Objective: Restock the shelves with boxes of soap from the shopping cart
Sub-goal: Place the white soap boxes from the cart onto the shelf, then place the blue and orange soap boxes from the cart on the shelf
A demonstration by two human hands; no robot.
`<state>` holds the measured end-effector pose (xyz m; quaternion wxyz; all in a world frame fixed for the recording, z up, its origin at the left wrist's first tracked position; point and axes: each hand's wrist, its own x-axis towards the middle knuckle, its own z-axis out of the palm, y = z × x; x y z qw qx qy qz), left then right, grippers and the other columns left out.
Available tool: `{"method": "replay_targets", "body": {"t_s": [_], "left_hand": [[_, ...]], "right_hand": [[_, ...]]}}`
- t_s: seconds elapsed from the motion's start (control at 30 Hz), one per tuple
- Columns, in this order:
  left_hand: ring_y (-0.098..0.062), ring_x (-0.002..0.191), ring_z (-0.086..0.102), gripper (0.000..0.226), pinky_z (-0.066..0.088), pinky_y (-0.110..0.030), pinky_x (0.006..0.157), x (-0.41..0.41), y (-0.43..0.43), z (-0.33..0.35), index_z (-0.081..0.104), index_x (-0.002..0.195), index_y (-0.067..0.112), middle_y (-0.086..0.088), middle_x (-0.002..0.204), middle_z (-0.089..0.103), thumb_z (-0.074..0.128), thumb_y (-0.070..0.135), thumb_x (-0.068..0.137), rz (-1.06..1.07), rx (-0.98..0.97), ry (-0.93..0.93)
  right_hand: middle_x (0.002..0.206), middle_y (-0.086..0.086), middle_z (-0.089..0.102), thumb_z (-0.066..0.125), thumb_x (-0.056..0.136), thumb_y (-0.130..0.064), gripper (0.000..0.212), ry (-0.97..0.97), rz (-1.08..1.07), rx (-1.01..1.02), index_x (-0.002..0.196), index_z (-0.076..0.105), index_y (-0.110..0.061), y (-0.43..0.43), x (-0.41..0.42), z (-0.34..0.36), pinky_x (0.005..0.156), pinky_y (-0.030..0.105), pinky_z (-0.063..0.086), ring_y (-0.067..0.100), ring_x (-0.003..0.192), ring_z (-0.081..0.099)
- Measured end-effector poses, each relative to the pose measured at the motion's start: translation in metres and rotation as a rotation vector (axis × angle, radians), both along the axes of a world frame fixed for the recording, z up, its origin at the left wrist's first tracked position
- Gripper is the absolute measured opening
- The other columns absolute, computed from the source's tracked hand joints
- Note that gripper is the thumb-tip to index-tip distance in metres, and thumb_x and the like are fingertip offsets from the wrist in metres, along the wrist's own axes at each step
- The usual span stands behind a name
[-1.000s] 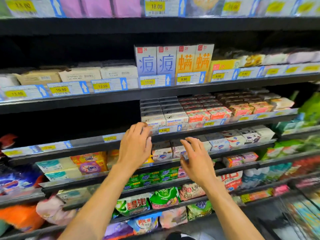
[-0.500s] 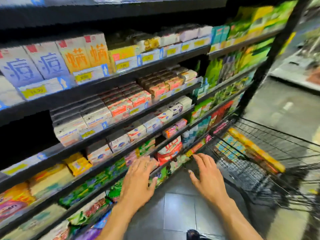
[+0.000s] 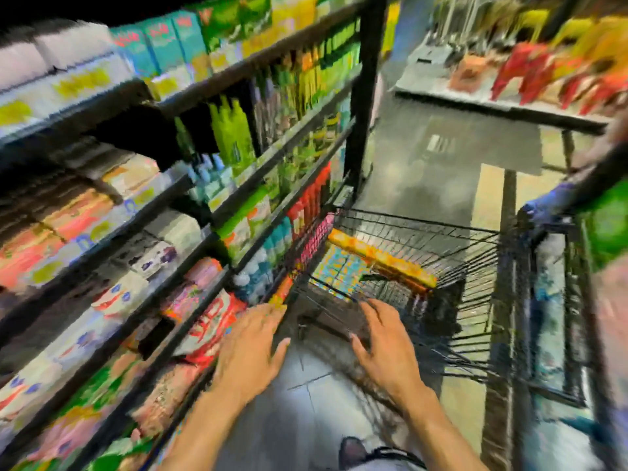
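**Orange pack lies ahead in the cart, both hands bare and short of it**

Orange and yellow, the long pack [image 3: 380, 259] lies in the cart [image 3: 469, 266], its long axis running from far left to near right across the basket. It rests over a layer of teal patterned boxes [image 3: 339, 270] on the basket floor. The blur is too heavy to read any print, so I take these for the soap only from the task.

Both hands hang on the near side of the cart, palms down, fingers loosely spread, holding nothing. The right hand [image 3: 384, 345] is the nearer one: its fingertips reach over the wires of the near rim, and the near end of the pack lies just beyond and slightly right of them. The left hand [image 3: 251, 348] is outside the basket, beside its near left corner and close to the front edge of the shelves [image 3: 289, 144].

The stock lies forward of and below both hands, so the coming reach likely goes over the rim and down. The pack's slant presents its near end to the right hand first.
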<state>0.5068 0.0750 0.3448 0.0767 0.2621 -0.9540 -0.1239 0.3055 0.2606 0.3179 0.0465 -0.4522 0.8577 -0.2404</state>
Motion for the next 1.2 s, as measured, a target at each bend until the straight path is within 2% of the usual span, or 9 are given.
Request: {"method": "replay_targets", "body": {"t_s": [0.27, 0.47, 0.63, 0.73, 0.83, 0.93, 1.03, 1.13, 1.2], "left_hand": [[-0.026, 0.134, 0.048, 0.063, 0.041, -0.044, 0.112, -0.138, -0.047, -0.019, 0.05, 0.144, 0.017, -0.003, 0.146, 0.051, 0.045, 0.051, 0.091, -0.117, 0.071, -0.112], [-0.026, 0.129, 0.052, 0.063, 0.041, -0.039, 0.111, -0.219, -0.117, -0.065, 0.056, 0.139, 0.014, -0.005, 0.142, 0.055, 0.041, 0.051, 0.091, -0.236, 0.138, -0.149], [-0.034, 0.122, 0.057, 0.058, 0.049, -0.043, 0.103, -0.28, -0.177, -0.136, 0.058, 0.134, 0.009, -0.011, 0.134, 0.059, 0.049, 0.044, 0.089, -0.321, 0.312, -0.275], [-0.036, 0.12, 0.057, 0.057, 0.05, -0.045, 0.103, -0.308, -0.206, -0.181, 0.053, 0.137, 0.011, -0.013, 0.135, 0.058, 0.051, 0.041, 0.089, -0.374, 0.368, -0.331], [-0.038, 0.116, 0.06, 0.054, 0.05, -0.045, 0.1, -0.334, -0.227, -0.216, 0.054, 0.134, 0.009, -0.019, 0.131, 0.062, 0.057, 0.035, 0.087, -0.401, 0.385, -0.38], [-0.039, 0.13, 0.053, 0.056, 0.04, -0.044, 0.111, -0.355, -0.249, -0.258, 0.056, 0.139, 0.005, -0.02, 0.141, 0.056, 0.058, 0.032, 0.09, -0.41, 0.429, -0.517], [-0.03, 0.14, 0.039, 0.056, 0.03, -0.034, 0.115, -0.373, -0.271, -0.308, 0.048, 0.147, 0.015, -0.009, 0.152, 0.044, 0.065, 0.028, 0.095, -0.452, 0.519, -0.68], [-0.031, 0.14, 0.04, 0.059, 0.036, -0.04, 0.115, -0.383, -0.288, -0.356, 0.05, 0.146, 0.016, -0.009, 0.151, 0.045, 0.072, 0.026, 0.091, -0.509, 0.531, -0.77], [-0.035, 0.133, 0.048, 0.058, 0.044, -0.047, 0.108, -0.385, -0.294, -0.384, 0.056, 0.14, 0.015, -0.012, 0.142, 0.052, 0.076, 0.022, 0.086, -0.596, 0.482, -0.795]], "right_hand": [[0.141, 0.005, 0.049, 0.066, 0.09, -0.043, 0.065, -0.105, -0.087, 0.039, 0.144, 0.051, -0.011, -0.031, -0.097, -0.027, 0.113, 0.037, 0.043, 0.023, 0.135, 0.043], [0.144, 0.007, 0.048, 0.065, 0.092, -0.042, 0.065, -0.178, -0.141, 0.135, 0.147, 0.047, -0.013, -0.084, -0.148, -0.077, 0.111, 0.041, 0.044, 0.027, 0.135, 0.042], [0.144, 0.01, 0.043, 0.065, 0.09, -0.038, 0.064, -0.303, -0.225, 0.241, 0.146, 0.045, -0.013, -0.129, -0.182, -0.135, 0.092, 0.048, 0.055, 0.034, 0.125, 0.049], [0.145, 0.01, 0.044, 0.066, 0.09, -0.038, 0.065, -0.355, -0.263, 0.302, 0.146, 0.047, -0.012, -0.152, -0.198, -0.173, 0.093, 0.05, 0.052, 0.036, 0.126, 0.047], [0.145, 0.011, 0.046, 0.056, 0.09, -0.041, 0.065, -0.439, -0.28, 0.357, 0.147, 0.046, -0.013, -0.172, -0.211, -0.21, 0.094, 0.052, 0.053, 0.037, 0.129, 0.046], [0.141, 0.018, 0.049, 0.059, 0.091, -0.038, 0.061, -0.496, -0.27, 0.41, 0.144, 0.048, -0.01, -0.19, -0.222, -0.253, 0.093, 0.055, 0.053, 0.043, 0.124, 0.052], [0.14, 0.02, 0.053, 0.065, 0.087, -0.035, 0.062, -0.528, -0.216, 0.42, 0.141, 0.052, -0.007, -0.206, -0.236, -0.3, 0.095, 0.05, 0.053, 0.042, 0.123, 0.053], [0.145, 0.019, 0.051, 0.065, 0.088, -0.037, 0.067, -0.569, -0.155, 0.464, 0.146, 0.05, -0.007, -0.22, -0.247, -0.348, 0.099, 0.048, 0.05, 0.04, 0.13, 0.049], [0.138, 0.02, 0.056, 0.071, 0.084, -0.031, 0.063, -0.574, -0.121, 0.483, 0.14, 0.056, -0.005, -0.226, -0.25, -0.376, 0.096, 0.049, 0.051, 0.041, 0.125, 0.053]]}}
